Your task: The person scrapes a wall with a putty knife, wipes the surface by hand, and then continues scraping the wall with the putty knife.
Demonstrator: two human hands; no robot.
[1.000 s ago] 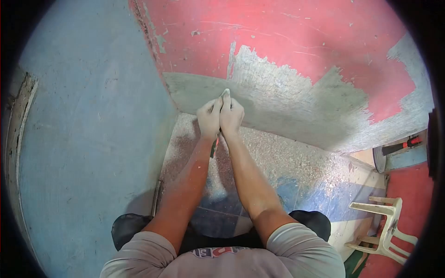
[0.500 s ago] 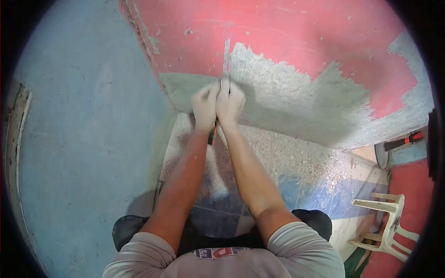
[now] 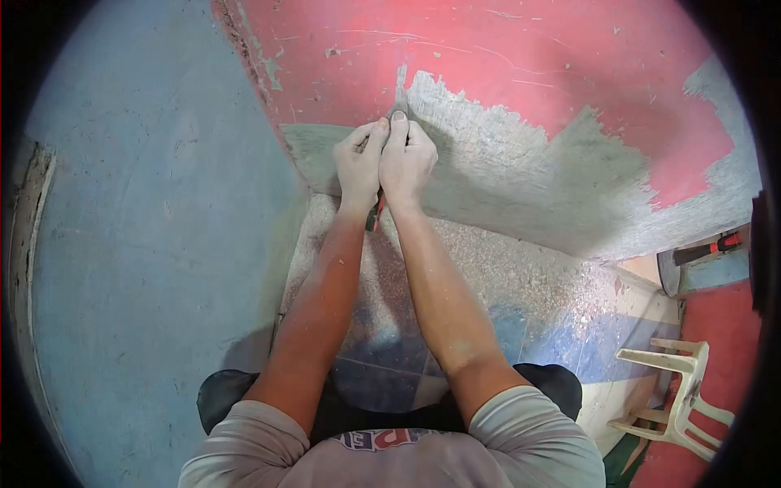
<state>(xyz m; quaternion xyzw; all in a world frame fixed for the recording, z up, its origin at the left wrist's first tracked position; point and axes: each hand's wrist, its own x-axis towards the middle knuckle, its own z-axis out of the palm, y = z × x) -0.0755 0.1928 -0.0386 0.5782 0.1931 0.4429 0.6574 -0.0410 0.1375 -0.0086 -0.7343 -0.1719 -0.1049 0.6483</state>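
Observation:
My left hand (image 3: 358,164) and my right hand (image 3: 407,163) are pressed side by side, dusted white, with fingers closed around one scraper. Both thumbs point up the wall. Between my wrists, the scraper's black-and-red handle (image 3: 376,214) sticks out toward me; most of the tool is hidden by my hands. A grey tip shows just above my thumbs, against the pink painted wall (image 3: 488,57). Over it runs a narrow strip of bare grey, and to the right lies a wide ragged patch of exposed plaster (image 3: 480,130).
Paint chips and dust cover the floor (image 3: 488,260) below the wall. A blue wall (image 3: 163,244) stands close on my left. At the right are a white plastic chair (image 3: 687,390) and a tool with a red-and-black handle (image 3: 708,246).
Both hands have slid a little up the wall together with the scraper, and the handle between my wrists has risen too. My grip looks the same.

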